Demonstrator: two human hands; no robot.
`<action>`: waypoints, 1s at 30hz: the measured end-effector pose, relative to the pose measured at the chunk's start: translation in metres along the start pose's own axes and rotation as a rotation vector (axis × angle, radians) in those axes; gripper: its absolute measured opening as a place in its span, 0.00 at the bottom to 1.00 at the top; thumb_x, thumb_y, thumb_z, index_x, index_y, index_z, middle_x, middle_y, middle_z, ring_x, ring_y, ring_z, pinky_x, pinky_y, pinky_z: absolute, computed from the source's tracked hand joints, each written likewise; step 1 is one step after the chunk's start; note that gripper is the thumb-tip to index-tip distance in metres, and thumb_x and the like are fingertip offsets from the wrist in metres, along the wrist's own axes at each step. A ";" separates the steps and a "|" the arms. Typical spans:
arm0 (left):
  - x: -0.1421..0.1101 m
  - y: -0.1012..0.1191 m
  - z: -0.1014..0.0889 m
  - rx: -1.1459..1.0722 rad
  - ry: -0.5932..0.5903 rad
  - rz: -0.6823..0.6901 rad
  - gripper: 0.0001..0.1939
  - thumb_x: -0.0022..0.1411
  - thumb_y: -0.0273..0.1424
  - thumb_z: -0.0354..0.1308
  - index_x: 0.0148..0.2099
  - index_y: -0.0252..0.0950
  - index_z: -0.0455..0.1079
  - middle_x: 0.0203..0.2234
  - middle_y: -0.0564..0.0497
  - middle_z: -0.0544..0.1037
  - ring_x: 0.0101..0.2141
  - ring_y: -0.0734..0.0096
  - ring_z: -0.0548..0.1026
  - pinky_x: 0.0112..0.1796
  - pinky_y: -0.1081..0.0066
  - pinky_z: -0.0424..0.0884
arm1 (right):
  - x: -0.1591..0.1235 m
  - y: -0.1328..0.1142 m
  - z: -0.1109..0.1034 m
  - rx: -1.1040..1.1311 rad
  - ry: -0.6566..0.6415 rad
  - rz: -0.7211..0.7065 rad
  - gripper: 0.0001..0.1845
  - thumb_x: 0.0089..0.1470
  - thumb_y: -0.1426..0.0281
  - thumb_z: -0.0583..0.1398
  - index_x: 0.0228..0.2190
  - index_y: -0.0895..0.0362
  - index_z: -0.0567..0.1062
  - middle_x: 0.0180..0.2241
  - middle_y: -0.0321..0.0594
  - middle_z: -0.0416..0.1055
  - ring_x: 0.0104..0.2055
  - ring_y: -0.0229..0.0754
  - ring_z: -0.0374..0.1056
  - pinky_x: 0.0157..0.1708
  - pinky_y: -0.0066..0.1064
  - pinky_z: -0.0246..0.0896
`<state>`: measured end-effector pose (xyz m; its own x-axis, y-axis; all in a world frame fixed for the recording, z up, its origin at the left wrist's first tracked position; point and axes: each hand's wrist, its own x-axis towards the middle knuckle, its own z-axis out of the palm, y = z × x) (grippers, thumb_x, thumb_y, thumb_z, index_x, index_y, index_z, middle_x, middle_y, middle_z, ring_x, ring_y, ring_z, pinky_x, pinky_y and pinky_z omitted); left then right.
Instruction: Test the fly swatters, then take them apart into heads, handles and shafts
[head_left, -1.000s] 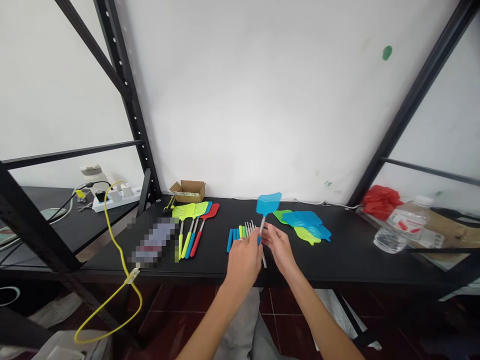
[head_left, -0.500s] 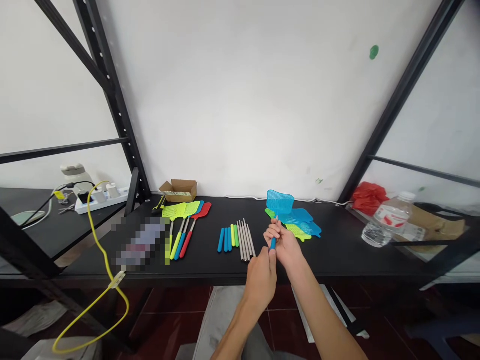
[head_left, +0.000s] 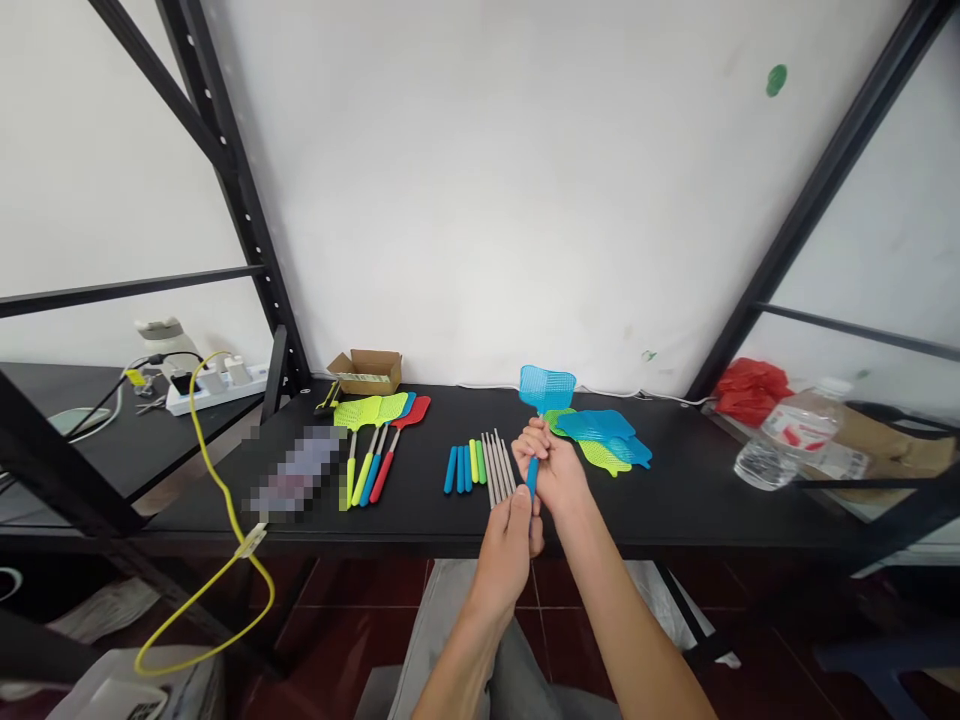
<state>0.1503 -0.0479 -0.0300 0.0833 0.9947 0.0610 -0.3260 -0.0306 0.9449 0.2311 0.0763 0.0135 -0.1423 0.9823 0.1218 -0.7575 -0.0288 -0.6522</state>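
Note:
A blue plastic fly swatter (head_left: 547,390) stands upright above my hands, its blue handle (head_left: 532,478) running down through them. My right hand (head_left: 546,465) wraps its fingers around the upper handle, and my left hand (head_left: 508,550) grips the lower end, partly hiding it. Just left of my hands lie several steel rods (head_left: 499,470), almost touching my left thumb. Beyond them sit several short blue and green handle grips (head_left: 465,468). A pile of blue and green swatter heads (head_left: 600,437) lies just behind my right hand.
Several finished swatters (head_left: 371,440) and a blurred packet (head_left: 298,472) lie on the black table (head_left: 675,500). A cardboard box (head_left: 366,372) stands behind them. A yellow cable (head_left: 217,500) hangs over the left edge. A water bottle (head_left: 795,438) and red plastic bag (head_left: 750,392) sit at right.
My hands have closed together on the blue handle, and the swatter now stands more upright. The view has shifted slightly, and the rods and grips are no longer hidden behind my hands.

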 end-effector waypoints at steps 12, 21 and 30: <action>0.010 0.040 -0.116 1.213 0.313 0.073 0.20 0.69 0.45 0.38 0.43 0.38 0.67 0.26 0.49 0.74 0.32 0.59 0.74 0.31 0.70 0.61 | -0.015 -0.070 -0.060 -0.209 0.048 -0.049 0.07 0.59 0.64 0.58 0.39 0.53 0.71 0.20 0.27 0.48 0.17 0.32 0.47 0.18 0.27 0.55; 0.029 0.039 -0.125 1.567 0.353 -0.010 0.30 0.68 0.47 0.40 0.60 0.32 0.62 0.39 0.38 0.78 0.39 0.52 0.77 0.31 0.68 0.64 | -0.029 -0.018 -0.068 -0.253 0.098 0.055 0.12 0.56 0.60 0.60 0.41 0.52 0.70 0.20 0.27 0.51 0.16 0.30 0.44 0.16 0.25 0.50; 0.010 0.048 -0.084 0.926 0.117 0.156 0.26 0.66 0.49 0.45 0.52 0.38 0.71 0.23 0.53 0.73 0.25 0.67 0.71 0.27 0.72 0.61 | -0.070 -0.005 -0.042 -0.364 -0.089 0.345 0.16 0.56 0.54 0.58 0.33 0.54 0.68 0.19 0.26 0.52 0.14 0.27 0.39 0.13 0.22 0.33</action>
<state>0.0562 -0.0311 -0.0110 -0.0099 0.9748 0.2228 0.5559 -0.1799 0.8115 0.2717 0.0158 -0.0226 -0.4108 0.9069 -0.0940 -0.3876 -0.2670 -0.8823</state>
